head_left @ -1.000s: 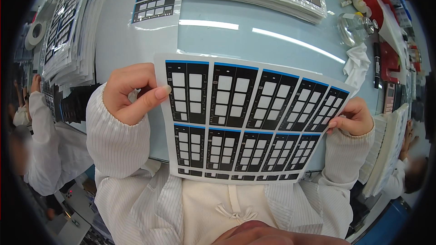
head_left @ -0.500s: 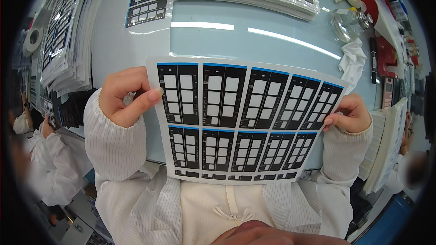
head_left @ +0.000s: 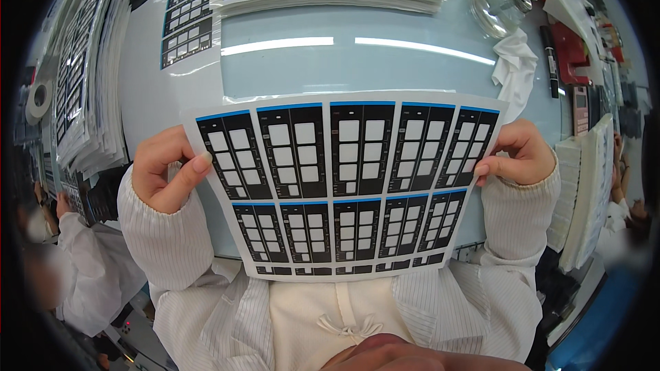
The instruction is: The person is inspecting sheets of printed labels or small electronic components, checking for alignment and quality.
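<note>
A white sheet printed with rows of black label panels [head_left: 362, 151], each with pale squares and a blue top strip, is held up in front of my chest. My left hand [head_left: 167, 168] pinches its left edge, thumb on the printed face. At the opposite edge my right hand [head_left: 517, 154] grips it between thumb and fingers. The sheet tilts and curves slightly, its lower rows foreshortened near my body. The fingers behind it are partly hidden.
A stack of similar printed sheets [head_left: 330, 1] lies at the far side of the table [head_left: 289, 72]. More sheets are piled [head_left: 89, 89] at left, near a tape roll [head_left: 39, 103]. At right are a glass bottle [head_left: 498, 13], crumpled white cloth [head_left: 514, 65] and black marker [head_left: 549, 61].
The held sheet has shifted left in the view and turned a little, with both hands still on its edges. The whole scene has also shifted, as the view has turned.
</note>
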Tool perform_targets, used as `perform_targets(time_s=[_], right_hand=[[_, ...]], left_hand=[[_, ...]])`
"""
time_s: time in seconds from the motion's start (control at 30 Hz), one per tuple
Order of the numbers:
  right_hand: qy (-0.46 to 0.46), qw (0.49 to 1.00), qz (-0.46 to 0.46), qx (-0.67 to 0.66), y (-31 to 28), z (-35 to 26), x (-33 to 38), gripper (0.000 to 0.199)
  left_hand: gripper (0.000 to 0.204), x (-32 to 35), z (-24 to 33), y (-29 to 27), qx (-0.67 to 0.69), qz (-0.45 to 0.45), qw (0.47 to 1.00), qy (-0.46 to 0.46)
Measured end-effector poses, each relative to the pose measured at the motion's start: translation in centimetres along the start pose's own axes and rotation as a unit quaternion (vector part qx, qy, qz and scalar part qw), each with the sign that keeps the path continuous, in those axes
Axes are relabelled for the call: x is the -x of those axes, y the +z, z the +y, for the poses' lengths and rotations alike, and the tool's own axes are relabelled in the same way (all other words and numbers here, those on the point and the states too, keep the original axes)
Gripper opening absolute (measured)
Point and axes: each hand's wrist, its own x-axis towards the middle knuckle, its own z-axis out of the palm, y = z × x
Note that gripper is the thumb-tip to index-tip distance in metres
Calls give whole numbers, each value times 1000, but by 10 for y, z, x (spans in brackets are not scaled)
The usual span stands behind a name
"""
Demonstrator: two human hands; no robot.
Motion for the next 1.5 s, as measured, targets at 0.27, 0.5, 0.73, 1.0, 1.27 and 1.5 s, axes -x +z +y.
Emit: perform_targets(time_s=[0.27,0.5,0.73,1.0,1.27,1.5], right_hand=[[-8,1000,-5,15,-1,0,1,13],[-1,1000,0,13,1,-2,0,14],[1,1000,3,15,1,-3,2,14],[-10,1000,-1,20,0,-3,0,13],[-6,1000,-3,30,3,-4,4,12],[-5,1000,4,11,3,-3,1,12]], left_hand=[[21,0,-1,0,-2,1,1000,-12],[24,2,-1,1,-15,11,999,-30],[25,0,-2,0,-5,-1,999,-32],[26,1,-3,-2,-14,2,999,-32],[27,4,-3,0,5,-2,999,-49],[27,0,-7,0,3,-13,999,-53]])
